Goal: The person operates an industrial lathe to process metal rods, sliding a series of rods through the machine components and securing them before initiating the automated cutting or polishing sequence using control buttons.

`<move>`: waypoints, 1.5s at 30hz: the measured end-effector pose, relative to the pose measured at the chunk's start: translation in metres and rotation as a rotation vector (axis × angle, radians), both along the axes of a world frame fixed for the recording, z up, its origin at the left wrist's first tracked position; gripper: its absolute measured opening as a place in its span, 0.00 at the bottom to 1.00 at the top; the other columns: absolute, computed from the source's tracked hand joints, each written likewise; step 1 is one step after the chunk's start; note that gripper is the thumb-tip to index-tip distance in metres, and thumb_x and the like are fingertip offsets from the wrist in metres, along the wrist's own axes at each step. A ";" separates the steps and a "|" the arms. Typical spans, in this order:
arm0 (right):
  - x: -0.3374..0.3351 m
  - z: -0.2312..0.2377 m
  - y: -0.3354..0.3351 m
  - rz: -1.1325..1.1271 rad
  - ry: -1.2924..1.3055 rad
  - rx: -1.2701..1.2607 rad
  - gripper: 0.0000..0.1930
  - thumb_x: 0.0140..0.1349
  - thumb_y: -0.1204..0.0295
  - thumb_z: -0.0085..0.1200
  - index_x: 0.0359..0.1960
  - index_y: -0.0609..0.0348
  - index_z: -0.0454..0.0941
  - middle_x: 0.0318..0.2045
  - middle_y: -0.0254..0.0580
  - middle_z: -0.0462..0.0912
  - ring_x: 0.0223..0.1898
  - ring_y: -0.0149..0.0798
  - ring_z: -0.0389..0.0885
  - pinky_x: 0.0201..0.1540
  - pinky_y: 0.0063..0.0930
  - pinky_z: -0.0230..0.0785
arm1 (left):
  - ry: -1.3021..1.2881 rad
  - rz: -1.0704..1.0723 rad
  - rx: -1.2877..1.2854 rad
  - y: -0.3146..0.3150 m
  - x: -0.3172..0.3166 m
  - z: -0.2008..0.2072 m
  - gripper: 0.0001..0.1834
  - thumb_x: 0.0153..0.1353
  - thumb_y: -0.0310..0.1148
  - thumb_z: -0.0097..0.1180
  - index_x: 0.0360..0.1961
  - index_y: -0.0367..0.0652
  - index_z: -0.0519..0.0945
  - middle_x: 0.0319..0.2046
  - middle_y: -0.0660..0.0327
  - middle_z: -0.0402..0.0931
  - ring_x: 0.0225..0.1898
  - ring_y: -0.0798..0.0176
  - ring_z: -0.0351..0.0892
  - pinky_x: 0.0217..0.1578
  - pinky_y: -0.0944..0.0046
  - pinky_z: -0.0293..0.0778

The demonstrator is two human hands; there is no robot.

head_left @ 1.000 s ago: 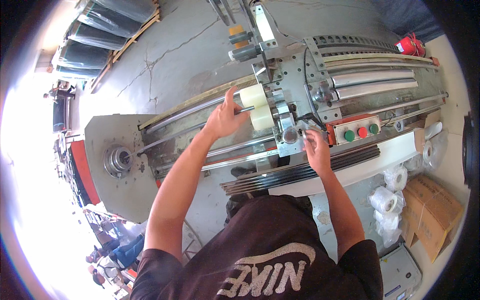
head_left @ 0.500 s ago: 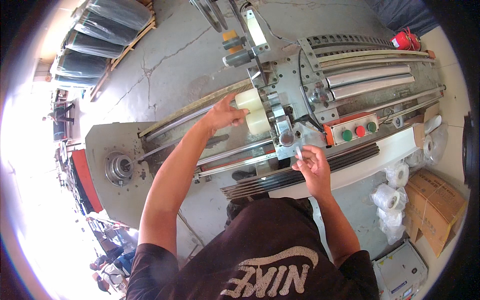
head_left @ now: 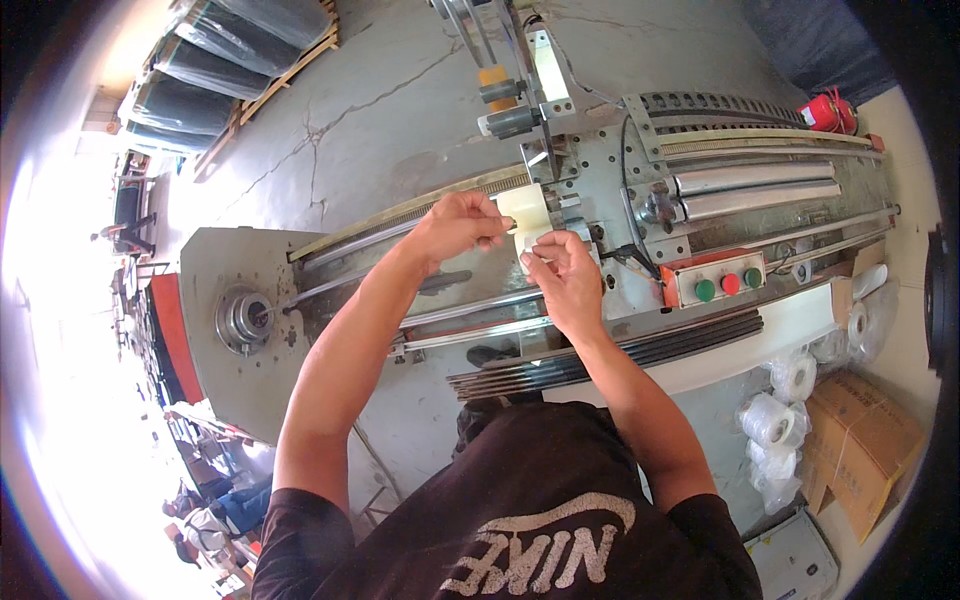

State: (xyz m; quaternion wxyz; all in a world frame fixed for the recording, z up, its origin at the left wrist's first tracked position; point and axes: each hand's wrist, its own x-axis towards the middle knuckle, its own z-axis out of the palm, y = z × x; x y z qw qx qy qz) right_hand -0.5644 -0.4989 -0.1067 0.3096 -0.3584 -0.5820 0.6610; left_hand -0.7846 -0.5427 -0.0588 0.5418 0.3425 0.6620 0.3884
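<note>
Two cream-coloured rollers sit side by side on the machine's carriage, and the upper roller (head_left: 524, 202) shows best. My hands partly cover the lower roller (head_left: 530, 240). My left hand (head_left: 460, 231) is closed, thumb and fingers pinched together at the rollers' left ends. A tiny dark spot shows by its fingertips; whether it is held, I cannot tell. Just below and to the right, my right hand (head_left: 570, 284) pinches a small white piece (head_left: 526, 261) against the lower roller's near side. The fingertips of both hands are a short gap apart.
An orange-framed control box (head_left: 712, 282) with green and red buttons stands right of my hands. Several dark rods (head_left: 640, 352) lie along the machine's near side. Wrapped clear rolls (head_left: 768, 420) and a cardboard box (head_left: 860, 440) stand at the right. A red extinguisher (head_left: 828, 112) is at the far right.
My right hand has moved up and left to the rollers with the small white piece. My left hand's outstretched fingers have drawn together into a pinch. The whole view has shifted slightly.
</note>
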 end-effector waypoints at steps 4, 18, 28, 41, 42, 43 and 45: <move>-0.010 0.000 0.004 -0.020 0.000 -0.004 0.18 0.67 0.76 0.68 0.53 0.65 0.73 0.45 0.49 0.86 0.36 0.31 0.85 0.38 0.25 0.83 | -0.007 -0.011 -0.005 -0.001 0.000 0.006 0.11 0.67 0.39 0.71 0.37 0.45 0.84 0.29 0.67 0.84 0.30 0.75 0.78 0.28 0.72 0.67; -0.015 0.002 0.009 0.058 0.075 -0.089 0.16 0.67 0.77 0.67 0.50 0.63 0.73 0.45 0.47 0.87 0.34 0.29 0.85 0.39 0.24 0.81 | 0.009 -0.013 0.005 0.002 0.004 0.016 0.12 0.67 0.35 0.68 0.46 0.40 0.90 0.29 0.65 0.84 0.31 0.73 0.78 0.34 0.69 0.73; -0.009 0.060 0.013 0.165 0.098 -0.141 0.12 0.71 0.73 0.64 0.50 0.61 0.75 0.43 0.42 0.88 0.33 0.28 0.83 0.34 0.21 0.74 | 0.034 0.000 0.102 -0.001 0.003 -0.001 0.10 0.68 0.35 0.65 0.42 0.39 0.91 0.32 0.64 0.85 0.36 0.71 0.80 0.39 0.66 0.76; -0.029 0.044 0.076 0.312 -0.209 -0.291 0.12 0.79 0.61 0.50 0.52 0.55 0.78 0.51 0.43 0.88 0.26 0.26 0.79 0.29 0.22 0.67 | -0.026 0.076 0.239 -0.013 0.005 -0.007 0.09 0.71 0.25 0.60 0.45 0.38 0.72 0.35 0.56 0.84 0.38 0.65 0.83 0.42 0.62 0.78; -0.020 0.042 0.070 0.334 -0.218 -0.286 0.13 0.79 0.61 0.50 0.52 0.56 0.78 0.50 0.42 0.88 0.26 0.28 0.80 0.29 0.22 0.68 | -0.006 0.068 0.239 -0.015 0.004 -0.007 0.09 0.71 0.25 0.61 0.45 0.38 0.72 0.35 0.57 0.83 0.38 0.65 0.83 0.41 0.62 0.78; -0.011 0.040 0.063 0.355 -0.226 -0.282 0.13 0.80 0.61 0.50 0.52 0.56 0.78 0.50 0.41 0.87 0.26 0.29 0.82 0.28 0.23 0.69 | 0.014 0.060 0.239 -0.016 0.003 -0.008 0.10 0.71 0.25 0.61 0.44 0.38 0.72 0.34 0.57 0.83 0.38 0.65 0.83 0.41 0.62 0.78; 0.001 0.055 0.051 0.384 -0.204 -0.267 0.12 0.80 0.63 0.50 0.52 0.56 0.78 0.51 0.43 0.87 0.28 0.31 0.85 0.27 0.23 0.70 | 0.022 0.060 0.229 -0.014 0.005 -0.005 0.10 0.71 0.25 0.62 0.43 0.38 0.71 0.34 0.57 0.83 0.38 0.65 0.83 0.40 0.62 0.77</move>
